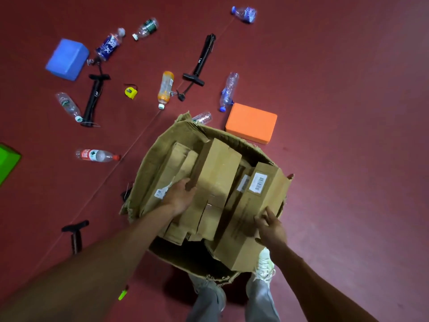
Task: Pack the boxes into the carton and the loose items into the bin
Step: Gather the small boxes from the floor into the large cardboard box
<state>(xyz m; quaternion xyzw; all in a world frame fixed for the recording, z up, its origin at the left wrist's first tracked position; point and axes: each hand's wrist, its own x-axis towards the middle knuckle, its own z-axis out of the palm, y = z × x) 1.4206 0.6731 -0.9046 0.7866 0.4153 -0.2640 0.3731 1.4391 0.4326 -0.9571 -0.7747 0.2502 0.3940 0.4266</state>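
A worn brown carton stands open on the red floor in front of my feet, packed with several long cardboard boxes. My left hand grips the near end of the middle box, which lies tilted on top of the others. My right hand rests with spread fingers on the right-hand box, which carries a barcode label and leans over the carton's right wall. Loose items lie scattered on the floor beyond. No bin is in view.
Several plastic bottles, such as an orange one and a red-labelled one, lie around. Three black hand pumps, a yellow tape measure, and blue, orange and green foam blocks also lie there.
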